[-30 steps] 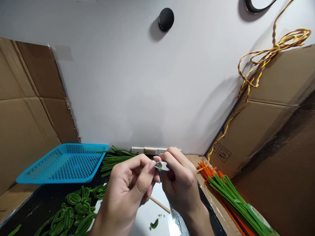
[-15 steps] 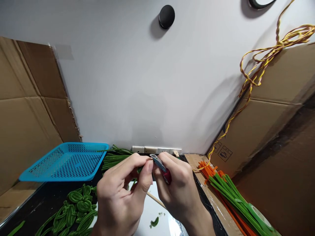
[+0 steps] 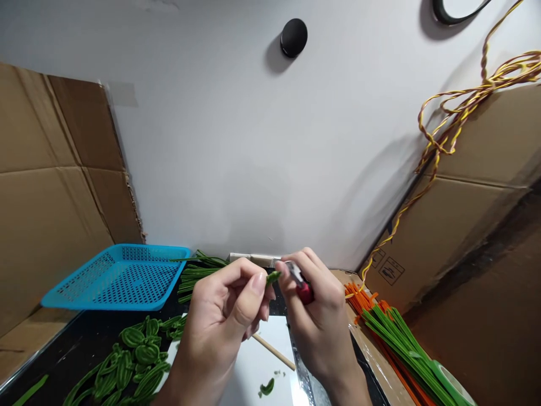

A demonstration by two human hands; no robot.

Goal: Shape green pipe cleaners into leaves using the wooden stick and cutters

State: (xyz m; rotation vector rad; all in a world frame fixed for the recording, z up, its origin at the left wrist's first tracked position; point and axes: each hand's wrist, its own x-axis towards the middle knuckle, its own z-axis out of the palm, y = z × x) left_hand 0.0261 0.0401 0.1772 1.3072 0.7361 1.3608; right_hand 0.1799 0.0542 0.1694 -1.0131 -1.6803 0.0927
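Observation:
My left hand (image 3: 234, 307) pinches a short green pipe cleaner (image 3: 273, 277) between thumb and index finger, its fuzzy end poking out to the right. My right hand (image 3: 315, 316) is closed around a pair of red-handled pliers (image 3: 303, 288); their metal head shows beside the thumb, close to the pipe cleaner's tip. Both hands hang above a white board (image 3: 249, 378). On the board lie a thin wooden stick (image 3: 274, 352) and a curled green scrap (image 3: 267, 387). A pile of green pipe cleaners bent into leaf-like loops (image 3: 122, 369) is left of my left hand.
A blue perforated basket (image 3: 122, 282) stands at the back left, near straight green pipe cleaners (image 3: 196, 279). Orange (image 3: 359, 296) and green pipe cleaners (image 3: 406, 344) lie at the right with a tape roll (image 3: 452, 380). Cardboard panels (image 3: 477, 225) flank both sides; a twisted yellow cord (image 3: 399, 217) hangs right.
My hands have moved slightly apart. The pliers' head has shifted right, off my left fingertips, and the pipe cleaner's green end now shows between the hands. The view has tilted slightly.

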